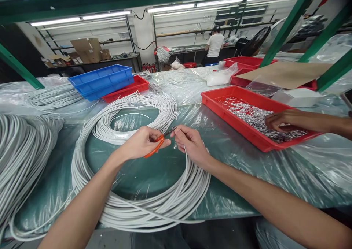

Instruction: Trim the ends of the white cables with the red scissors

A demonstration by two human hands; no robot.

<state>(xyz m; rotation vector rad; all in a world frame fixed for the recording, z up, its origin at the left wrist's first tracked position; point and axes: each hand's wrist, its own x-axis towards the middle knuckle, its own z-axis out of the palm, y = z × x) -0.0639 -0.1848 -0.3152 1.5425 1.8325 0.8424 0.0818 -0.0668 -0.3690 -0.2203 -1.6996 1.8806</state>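
My left hand (141, 142) is closed around small orange-handled pliers (155, 149), with their dark jaws pointing right toward my other hand. My right hand (191, 143) pinches the end of a white cable (187, 161); the jaws meet it at the fingertips, where the exact contact is too small to make out. That cable runs down into a large coil of white cables (154, 214) lying under both forearms. A smaller coil of white cables (167, 111) sits just behind my hands.
Another person's hand (283, 121) reaches into a red tray (233, 121) of small metal pieces at right. A thick cable bundle (22, 161) lies at left. Behind are a blue tray (103, 80) and a red tray (140, 83). Green posts (291, 25) frame the plastic-covered table.
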